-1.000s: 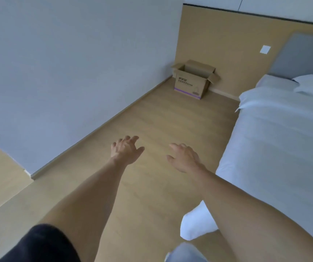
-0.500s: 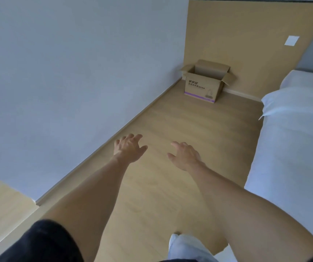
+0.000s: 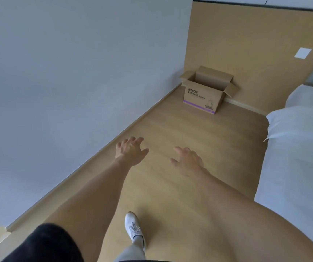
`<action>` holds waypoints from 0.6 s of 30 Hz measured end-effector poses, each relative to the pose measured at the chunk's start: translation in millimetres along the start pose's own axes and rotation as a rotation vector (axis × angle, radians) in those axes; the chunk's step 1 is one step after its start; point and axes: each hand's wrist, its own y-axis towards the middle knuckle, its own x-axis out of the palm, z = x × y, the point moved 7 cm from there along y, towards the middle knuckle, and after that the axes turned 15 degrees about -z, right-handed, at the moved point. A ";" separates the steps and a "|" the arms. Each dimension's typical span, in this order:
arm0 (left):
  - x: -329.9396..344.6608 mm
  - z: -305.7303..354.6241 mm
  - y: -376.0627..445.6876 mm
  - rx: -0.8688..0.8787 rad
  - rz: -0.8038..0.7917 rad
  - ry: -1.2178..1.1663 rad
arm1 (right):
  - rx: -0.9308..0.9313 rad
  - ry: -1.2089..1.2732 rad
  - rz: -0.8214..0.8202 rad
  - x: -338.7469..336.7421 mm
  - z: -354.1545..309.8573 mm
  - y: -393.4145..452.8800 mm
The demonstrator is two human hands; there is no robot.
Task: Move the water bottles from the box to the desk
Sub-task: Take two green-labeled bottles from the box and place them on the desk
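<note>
Left hand (image 3: pixel 131 151): grip apart, fingers spread and relaxed, back of the hand toward the camera. It holds nothing and touches nothing. Right hand (image 3: pixel 187 160): grip apart, fingers loosely extended, thumb pointing inward toward the left hand. It holds nothing and touches nothing. Both hands are extended forward above the wooden floor (image 3: pixel 180 186), near each other but not in contact, and well apart from the box.

The cardboard box (image 3: pixel 203 95) stands upright on the floor in the far corner, where the grey wall (image 3: pixel 66 72) meets the tan wall panel (image 3: pixel 246 44). Its top flaps are folded outward and the opening faces up. Its long axis runs roughly along the tan panel; the printed long side faces the camera.

Only the upper inner walls of the box are visible, so its contents cannot be made out. The print on the box is too small to read. The bed (image 3: pixel 299 157) with white bedding is cut off by the right edge. One white shoe (image 3: pixel 133 228) stands on the floor between the forearms.
</note>
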 end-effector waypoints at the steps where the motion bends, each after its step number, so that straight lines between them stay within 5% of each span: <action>1: -4.5 5.5 17.6 0.010 -0.005 -0.003 | 0.016 0.007 -0.002 -7.1 7.0 11.6; 18: -149.7 143.9 341.7 0.348 -0.043 0.080 | 0.351 0.234 0.123 -196.3 116.0 212.4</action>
